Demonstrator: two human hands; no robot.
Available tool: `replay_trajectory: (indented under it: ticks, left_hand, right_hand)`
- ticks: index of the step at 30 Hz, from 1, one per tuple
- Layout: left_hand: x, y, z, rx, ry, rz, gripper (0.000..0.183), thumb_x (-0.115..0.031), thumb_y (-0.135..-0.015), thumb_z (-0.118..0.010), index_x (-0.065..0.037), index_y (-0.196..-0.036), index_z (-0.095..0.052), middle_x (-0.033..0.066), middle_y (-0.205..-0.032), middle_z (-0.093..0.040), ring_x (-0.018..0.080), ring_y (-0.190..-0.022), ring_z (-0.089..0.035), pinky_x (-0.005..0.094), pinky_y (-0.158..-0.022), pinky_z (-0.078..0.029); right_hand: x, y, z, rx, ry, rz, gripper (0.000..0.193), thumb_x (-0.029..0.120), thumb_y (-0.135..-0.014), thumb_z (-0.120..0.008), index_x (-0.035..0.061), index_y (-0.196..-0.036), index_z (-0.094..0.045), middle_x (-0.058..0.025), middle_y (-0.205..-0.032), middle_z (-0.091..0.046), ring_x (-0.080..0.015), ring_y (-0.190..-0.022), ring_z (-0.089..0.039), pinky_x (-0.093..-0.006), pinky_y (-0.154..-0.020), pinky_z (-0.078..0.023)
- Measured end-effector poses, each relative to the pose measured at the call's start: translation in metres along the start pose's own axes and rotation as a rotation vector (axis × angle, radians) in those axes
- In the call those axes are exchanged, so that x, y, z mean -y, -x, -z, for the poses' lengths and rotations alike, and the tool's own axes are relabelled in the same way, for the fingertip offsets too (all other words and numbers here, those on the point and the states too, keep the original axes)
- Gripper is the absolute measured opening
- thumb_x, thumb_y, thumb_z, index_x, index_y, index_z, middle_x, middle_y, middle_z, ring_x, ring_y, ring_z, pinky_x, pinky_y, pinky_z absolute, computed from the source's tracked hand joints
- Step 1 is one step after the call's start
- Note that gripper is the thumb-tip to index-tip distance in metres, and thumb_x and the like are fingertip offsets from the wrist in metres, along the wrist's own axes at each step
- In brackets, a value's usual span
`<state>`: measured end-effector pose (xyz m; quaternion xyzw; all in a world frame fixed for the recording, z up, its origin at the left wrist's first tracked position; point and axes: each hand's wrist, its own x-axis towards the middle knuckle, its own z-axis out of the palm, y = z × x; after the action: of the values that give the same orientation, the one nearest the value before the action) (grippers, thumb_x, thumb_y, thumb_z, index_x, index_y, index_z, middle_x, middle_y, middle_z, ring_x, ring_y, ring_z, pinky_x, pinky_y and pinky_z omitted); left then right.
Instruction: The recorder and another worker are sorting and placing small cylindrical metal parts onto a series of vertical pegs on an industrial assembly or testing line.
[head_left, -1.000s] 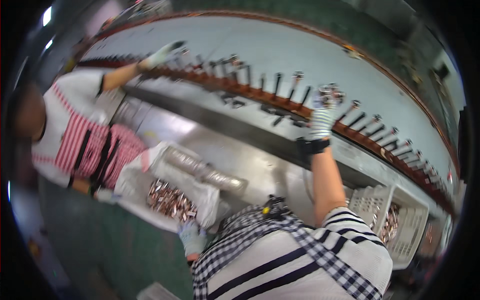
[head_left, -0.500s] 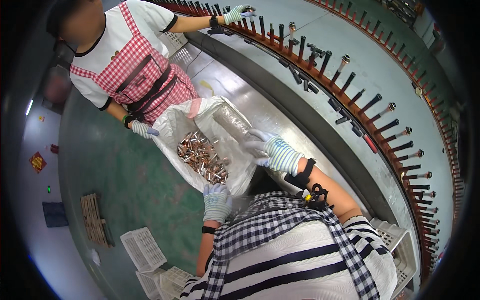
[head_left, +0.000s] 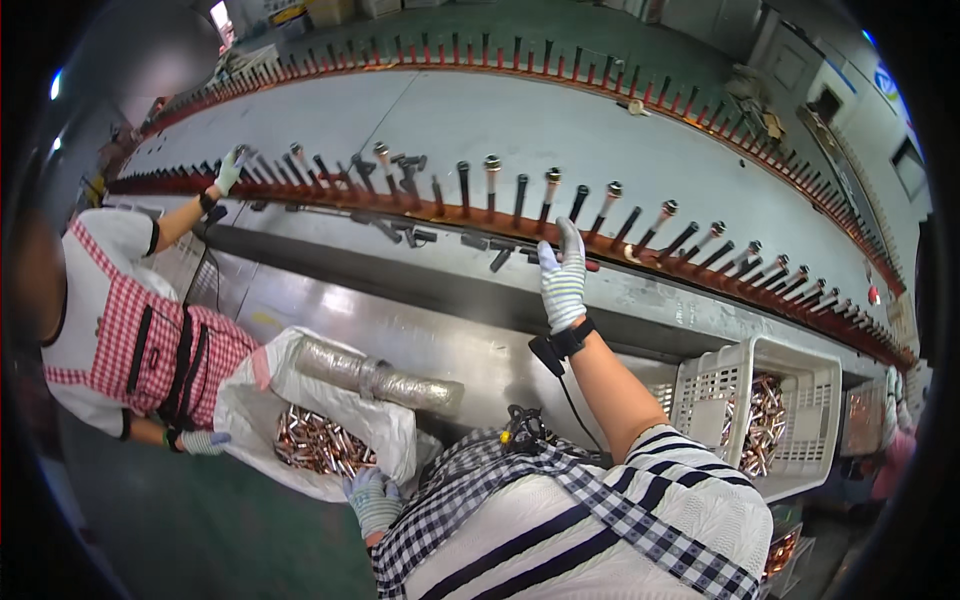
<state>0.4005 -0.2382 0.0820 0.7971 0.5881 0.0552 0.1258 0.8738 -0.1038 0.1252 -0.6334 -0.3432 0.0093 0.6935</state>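
My right hand [head_left: 562, 285], in a striped work glove, is raised with its fingers stretched up against the row of dark pegs [head_left: 520, 200] on the red rail. Its back faces me, so whatever lies in the palm is hidden. My left hand [head_left: 372, 497], also gloved, is low at the near rim of a white bag [head_left: 385, 435] filled with several short copper tubes [head_left: 318, 445]. Its fingers curl on the rim. Some pegs carry copper-tipped pieces.
A co-worker in a red checked apron [head_left: 150, 350] stands at the left, one gloved hand [head_left: 230, 170] on the pegs, the other [head_left: 203, 441] at the bag. A foil-wrapped roll [head_left: 375, 378] lies on the bag. A white crate [head_left: 800, 390] of copper parts sits at the right.
My right hand has gone from the bag up to the peg rail. My view has swung toward the rail. My left hand stays at the bag's rim.
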Motion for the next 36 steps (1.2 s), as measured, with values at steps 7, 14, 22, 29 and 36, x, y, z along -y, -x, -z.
replay_trajectory:
  ticks: [7,14,22,29,36]
  left_hand:
    - [0.004,-0.004,-0.004,0.055,-0.037,0.0,0.023,-0.018,-0.066,-0.062,-0.006,-0.086,-0.062,0.0076,-0.098,-0.061,0.0254,-0.102,-0.053,0.0535,-0.104,-0.023]
    - [0.004,0.017,-0.005,-0.055,-0.015,0.046,0.012,-0.017,-0.066,-0.063,-0.01,-0.076,-0.062,0.0051,-0.093,-0.061,0.0246,-0.1,-0.052,0.0486,-0.097,-0.027]
    - [-0.016,0.007,0.006,0.119,-0.057,0.211,0.017,-0.016,-0.067,-0.063,-0.009,-0.083,-0.063,0.0086,-0.095,-0.061,0.0264,-0.103,-0.052,0.0539,-0.105,-0.022]
    - [-0.004,0.012,0.002,0.171,-0.106,0.262,0.018,-0.022,-0.071,-0.063,-0.013,-0.086,-0.065,0.0076,-0.095,-0.062,0.0251,-0.101,-0.054,0.0471,-0.105,-0.024]
    - [0.002,0.011,-0.011,0.035,-0.076,0.273,0.015,-0.025,-0.07,-0.065,-0.016,-0.082,-0.067,0.0061,-0.091,-0.064,0.0238,-0.096,-0.057,0.0452,-0.105,-0.022]
  right_hand:
    - [0.008,-0.073,-0.067,0.151,0.093,-0.164,0.037,0.013,-0.085,-0.054,0.0019,-0.12,-0.052,-0.015,-0.09,-0.061,-0.0299,-0.081,-0.056,-0.0369,-0.075,-0.045]
    - [0.077,-0.095,-0.091,-0.027,-0.674,-0.069,0.022,0.0,-0.083,-0.059,0.0056,-0.105,-0.059,-0.0008,-0.083,-0.058,-0.0105,-0.073,-0.054,-0.0256,-0.065,-0.046]
    - [0.027,-0.075,-0.042,-0.526,-1.031,-0.339,0.028,0.001,-0.086,-0.056,0.0053,-0.114,-0.053,-0.0027,-0.1,-0.053,-0.0106,-0.089,-0.05,-0.0285,-0.085,-0.048]
    - [0.076,-0.104,-0.024,-0.008,-0.47,-0.084,0.025,-0.002,-0.081,-0.061,0.0021,-0.105,-0.057,-0.0015,-0.09,-0.057,-0.0096,-0.081,-0.054,-0.023,-0.074,-0.048]
    - [0.053,-0.075,0.007,-0.602,-1.28,-0.23,0.041,0.007,-0.087,-0.057,0.0094,-0.125,-0.042,-0.0007,-0.091,-0.055,-0.013,-0.086,-0.056,-0.0244,-0.068,-0.051]
